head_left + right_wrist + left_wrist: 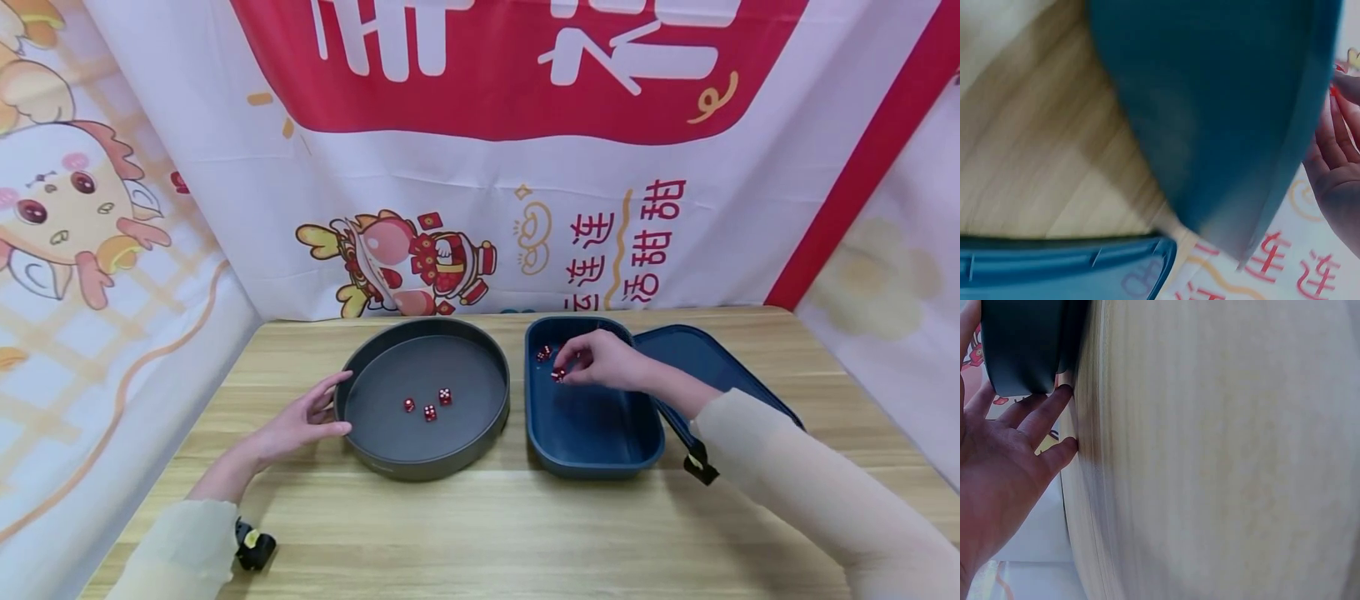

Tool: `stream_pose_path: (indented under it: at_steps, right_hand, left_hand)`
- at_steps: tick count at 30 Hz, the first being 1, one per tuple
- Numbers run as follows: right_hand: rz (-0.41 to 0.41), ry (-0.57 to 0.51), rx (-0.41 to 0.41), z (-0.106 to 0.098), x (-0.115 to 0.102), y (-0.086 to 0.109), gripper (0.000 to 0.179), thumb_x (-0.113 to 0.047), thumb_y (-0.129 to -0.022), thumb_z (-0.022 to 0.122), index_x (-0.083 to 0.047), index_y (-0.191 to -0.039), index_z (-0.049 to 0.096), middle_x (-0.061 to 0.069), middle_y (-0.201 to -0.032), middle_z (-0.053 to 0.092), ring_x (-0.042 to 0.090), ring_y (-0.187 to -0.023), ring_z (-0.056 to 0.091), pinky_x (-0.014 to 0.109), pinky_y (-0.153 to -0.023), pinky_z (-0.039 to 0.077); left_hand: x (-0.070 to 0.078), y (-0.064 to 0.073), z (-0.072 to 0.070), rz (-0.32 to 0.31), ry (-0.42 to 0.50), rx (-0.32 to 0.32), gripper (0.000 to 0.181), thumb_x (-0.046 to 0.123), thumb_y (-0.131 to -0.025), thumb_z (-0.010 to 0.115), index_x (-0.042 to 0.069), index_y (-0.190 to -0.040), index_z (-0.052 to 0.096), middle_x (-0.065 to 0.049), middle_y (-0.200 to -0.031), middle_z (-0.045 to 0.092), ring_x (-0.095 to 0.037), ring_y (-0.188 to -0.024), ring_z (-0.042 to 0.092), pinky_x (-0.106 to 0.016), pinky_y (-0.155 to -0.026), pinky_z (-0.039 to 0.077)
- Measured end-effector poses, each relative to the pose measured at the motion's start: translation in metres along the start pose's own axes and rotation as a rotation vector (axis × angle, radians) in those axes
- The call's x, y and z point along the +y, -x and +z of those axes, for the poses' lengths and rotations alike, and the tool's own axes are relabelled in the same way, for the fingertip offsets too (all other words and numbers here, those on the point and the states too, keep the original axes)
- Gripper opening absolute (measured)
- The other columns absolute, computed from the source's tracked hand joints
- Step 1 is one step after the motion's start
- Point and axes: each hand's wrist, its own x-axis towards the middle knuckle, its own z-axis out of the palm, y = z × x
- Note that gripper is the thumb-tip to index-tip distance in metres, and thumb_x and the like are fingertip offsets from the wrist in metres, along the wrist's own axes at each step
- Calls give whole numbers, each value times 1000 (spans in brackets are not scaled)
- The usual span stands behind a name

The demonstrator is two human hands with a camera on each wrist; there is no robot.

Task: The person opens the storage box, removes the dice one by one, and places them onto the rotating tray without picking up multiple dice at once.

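My right hand (606, 362) is over the far part of a blue rectangular container (588, 429), pinching a red die (558, 375) between thumb and fingers. More red dice (543, 354) lie at that container's far left corner, partly covered by the hand. On the left, a round dark grey pan (390, 367) holds three red dice with white pips, one of them a die (446, 396) right of centre. My left hand (303, 421) touches the pan's left side, fingers spread; the left wrist view shows its fingertips at the pan wall. The right wrist view shows the right hand (1338, 156) partly behind the container wall.
A blue lid (697, 350) lies to the right of the container, partly under the right forearm. Wood-grain table (450, 533) extends in front of both vessels. A printed cloth (480, 183) hangs behind the table, with more cloth at the sides.
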Motion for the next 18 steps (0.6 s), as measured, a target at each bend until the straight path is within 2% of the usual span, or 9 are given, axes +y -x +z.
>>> stream_pose_path:
  at_steps: [8,18]
  right_hand:
    - [-46,-106,2,21,-26,-6,15,-5,-84,75,-7,-99,72,1,-89,70,17,-74,65,28,-68,55]
    - [-119,-109,-64,46,-53,-35,12,-4,-85,74,-6,-97,72,0,-88,70,15,-76,64,28,-70,55]
  left_hand:
    - [0,0,-2,-16,-8,-2,79,16,-93,68,12,-155,19,-30,-155,14,-51,-135,26,-61,-106,26]
    - [1,1,-1,-35,-10,-3,79,17,-93,68,14,-155,19,-29,-155,13,-51,-136,25,-61,-107,25]
